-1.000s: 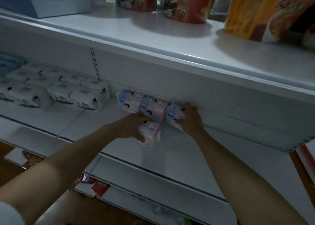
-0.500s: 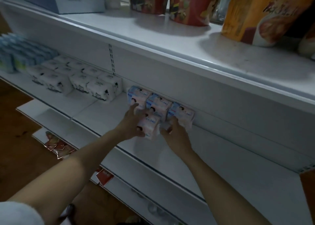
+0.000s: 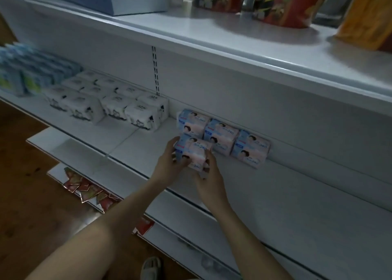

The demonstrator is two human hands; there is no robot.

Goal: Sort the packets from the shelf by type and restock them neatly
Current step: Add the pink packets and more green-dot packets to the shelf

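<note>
Between both hands [image 3: 186, 169], gripped, sits a pink packet [image 3: 194, 153].

Right hand [image 3: 209, 179] now off the end packet [image 3: 250, 150] against the shelf back, gripping the front packet [image 3: 192, 153] together with the left hand [image 3: 169, 165]; front packet now between both sets of fingers.
</note>
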